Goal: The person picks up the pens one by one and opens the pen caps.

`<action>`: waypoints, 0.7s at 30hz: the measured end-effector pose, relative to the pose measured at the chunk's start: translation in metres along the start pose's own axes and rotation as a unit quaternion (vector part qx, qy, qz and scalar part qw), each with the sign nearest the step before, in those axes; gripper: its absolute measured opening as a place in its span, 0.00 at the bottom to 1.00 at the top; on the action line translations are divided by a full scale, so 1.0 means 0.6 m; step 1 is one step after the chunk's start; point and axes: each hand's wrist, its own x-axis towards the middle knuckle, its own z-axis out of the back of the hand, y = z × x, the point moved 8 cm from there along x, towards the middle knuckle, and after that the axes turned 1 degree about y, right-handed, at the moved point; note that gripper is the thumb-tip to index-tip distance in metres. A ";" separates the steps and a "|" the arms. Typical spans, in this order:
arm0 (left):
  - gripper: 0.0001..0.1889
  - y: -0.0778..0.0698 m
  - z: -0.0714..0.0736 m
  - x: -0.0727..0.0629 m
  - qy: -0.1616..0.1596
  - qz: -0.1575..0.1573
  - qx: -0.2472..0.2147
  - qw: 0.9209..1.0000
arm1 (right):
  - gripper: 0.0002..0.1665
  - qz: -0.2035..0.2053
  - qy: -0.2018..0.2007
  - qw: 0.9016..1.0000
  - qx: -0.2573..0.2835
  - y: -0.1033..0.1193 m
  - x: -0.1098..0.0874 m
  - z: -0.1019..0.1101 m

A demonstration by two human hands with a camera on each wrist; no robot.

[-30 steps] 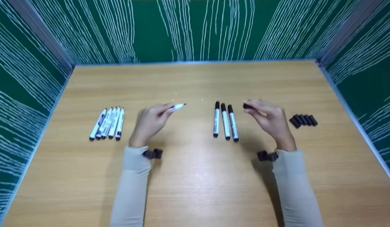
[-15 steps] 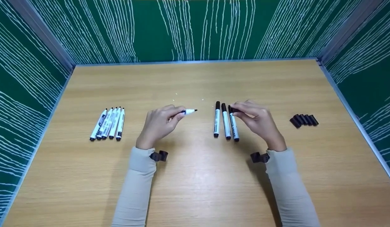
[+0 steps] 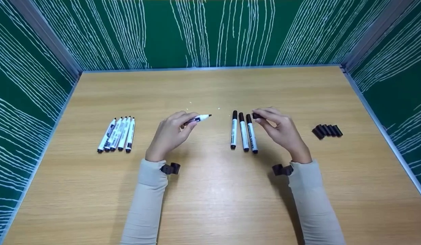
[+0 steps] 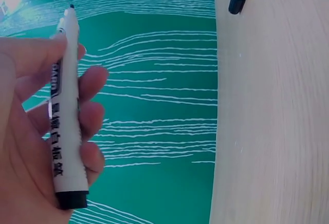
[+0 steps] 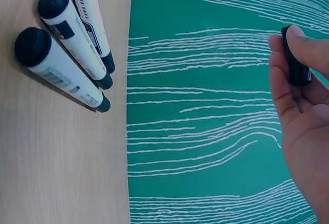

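Above the surface (image 3: 217,204), your left hand (image 3: 170,134) grips a capless pen (image 3: 201,118), your right hand (image 3: 282,129) pinches a cap (image 3: 256,116). Uncapping looks done; the next move likely needs gentle putting down.

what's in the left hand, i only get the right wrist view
Observer: The left hand holds an uncapped whiteboard marker.
Operator: more like it anywhere
Observer: Yes, five uncapped markers lie side by side to the left of that hand, in the head view.
Operator: anything over on the right
Observer: A row of black caps lies on the table, to the right of the right hand.
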 end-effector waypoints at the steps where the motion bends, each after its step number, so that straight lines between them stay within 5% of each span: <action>1: 0.15 0.001 0.001 0.000 -0.001 0.003 0.000 1.000 | 0.17 -0.010 0.000 1.000 -0.001 -0.003 0.000 0.002; 9: 0.16 0.020 0.011 0.000 -0.012 0.049 -0.014 0.999 | 0.16 -0.075 -0.018 0.997 -0.025 -0.026 -0.003 0.027; 21: 0.18 0.077 0.055 -0.011 -0.065 0.137 -0.031 0.988 | 0.15 -0.106 -0.032 0.993 -0.042 -0.050 -0.007 0.045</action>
